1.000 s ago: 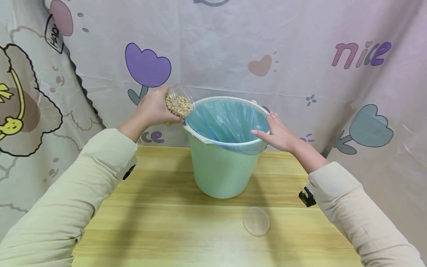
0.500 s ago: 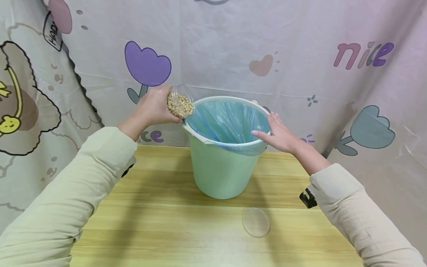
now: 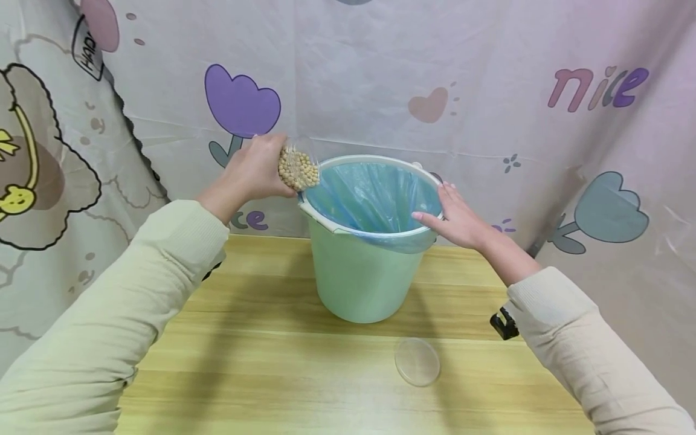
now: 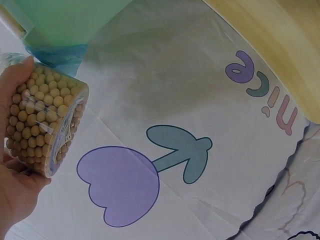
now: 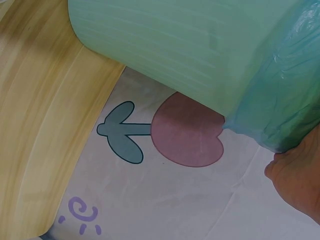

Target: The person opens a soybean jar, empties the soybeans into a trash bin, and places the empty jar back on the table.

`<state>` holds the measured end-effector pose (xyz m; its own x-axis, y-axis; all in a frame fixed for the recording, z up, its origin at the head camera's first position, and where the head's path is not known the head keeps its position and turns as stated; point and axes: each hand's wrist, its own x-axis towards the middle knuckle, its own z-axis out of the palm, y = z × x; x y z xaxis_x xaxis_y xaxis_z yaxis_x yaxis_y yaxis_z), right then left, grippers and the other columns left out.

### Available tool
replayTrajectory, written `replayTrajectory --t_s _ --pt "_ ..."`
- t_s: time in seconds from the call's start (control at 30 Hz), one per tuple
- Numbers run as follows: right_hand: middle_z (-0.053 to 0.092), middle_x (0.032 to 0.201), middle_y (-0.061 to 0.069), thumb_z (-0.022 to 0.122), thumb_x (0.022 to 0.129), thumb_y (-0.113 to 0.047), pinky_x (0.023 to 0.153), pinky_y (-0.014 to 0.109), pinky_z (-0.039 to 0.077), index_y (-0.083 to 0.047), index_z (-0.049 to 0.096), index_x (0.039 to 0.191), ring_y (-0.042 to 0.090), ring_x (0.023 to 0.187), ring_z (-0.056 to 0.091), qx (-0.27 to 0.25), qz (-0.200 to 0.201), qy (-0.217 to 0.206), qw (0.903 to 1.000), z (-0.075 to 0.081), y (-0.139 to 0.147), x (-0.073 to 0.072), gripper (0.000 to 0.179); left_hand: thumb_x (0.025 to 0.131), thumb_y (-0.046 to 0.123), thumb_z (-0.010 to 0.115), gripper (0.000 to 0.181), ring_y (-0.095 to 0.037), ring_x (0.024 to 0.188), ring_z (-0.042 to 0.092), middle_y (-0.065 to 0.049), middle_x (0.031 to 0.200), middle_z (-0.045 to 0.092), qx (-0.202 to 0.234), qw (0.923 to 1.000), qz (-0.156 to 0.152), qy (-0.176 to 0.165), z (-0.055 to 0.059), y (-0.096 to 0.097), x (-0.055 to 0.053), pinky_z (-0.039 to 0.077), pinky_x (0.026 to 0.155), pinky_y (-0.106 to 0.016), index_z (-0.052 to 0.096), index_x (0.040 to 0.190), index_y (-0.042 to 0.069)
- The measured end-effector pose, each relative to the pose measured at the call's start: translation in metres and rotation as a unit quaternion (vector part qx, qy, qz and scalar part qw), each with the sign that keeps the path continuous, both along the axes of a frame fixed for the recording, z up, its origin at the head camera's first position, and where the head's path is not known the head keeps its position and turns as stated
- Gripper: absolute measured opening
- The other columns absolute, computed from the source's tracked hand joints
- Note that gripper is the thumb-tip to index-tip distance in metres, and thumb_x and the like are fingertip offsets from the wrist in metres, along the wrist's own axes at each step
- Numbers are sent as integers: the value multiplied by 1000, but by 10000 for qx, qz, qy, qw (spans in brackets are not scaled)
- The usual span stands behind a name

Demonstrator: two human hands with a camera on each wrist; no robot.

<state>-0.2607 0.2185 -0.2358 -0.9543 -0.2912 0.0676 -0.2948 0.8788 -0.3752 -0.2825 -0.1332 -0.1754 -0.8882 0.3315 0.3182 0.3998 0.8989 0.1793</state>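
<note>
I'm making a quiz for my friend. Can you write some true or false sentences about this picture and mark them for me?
The left hand holds a clear jar of round beans. True.
The jar stands straight up. False: it is tilted.
The right hand touches the bucket. True.
The bag in the bucket is red. False: it is blue.
The round lid is on the jar. False: it lies on the table.
</note>
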Motion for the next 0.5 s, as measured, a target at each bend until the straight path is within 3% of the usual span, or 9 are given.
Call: replayTrajectory --t_s 0.13,0.3,0.5 --pt "-11 153 24 39 89 -60 116 57 0 7 -3 145 38 142 -11 6 20 6 10000 0 0 0 97 61 22 82 72 -40 106 52 -23 113 53 -170 9998 -13 133 2 1 0 44 96 -57 44 116 -5" --pt "-10 153 24 39 89 -59 116 56 1 7 -3 145 38 142 -10 9 26 19 10000 0 0 -1 96 62 22 82 77 -42 115 48 -26 118 51 -419 9989 -25 199 4 3 1 28 111 -54 41 121 -7" --pt "-10 153 24 39 90 -59 116 56 1 8 -3 145 38 142 -11 0 21 -2 10000 -1 1 -1 96 63 21 82 79 -42 119 45 -27 120 50 -652 9976 -84 216 6 7 1 19 115 -52 39 123 -9"
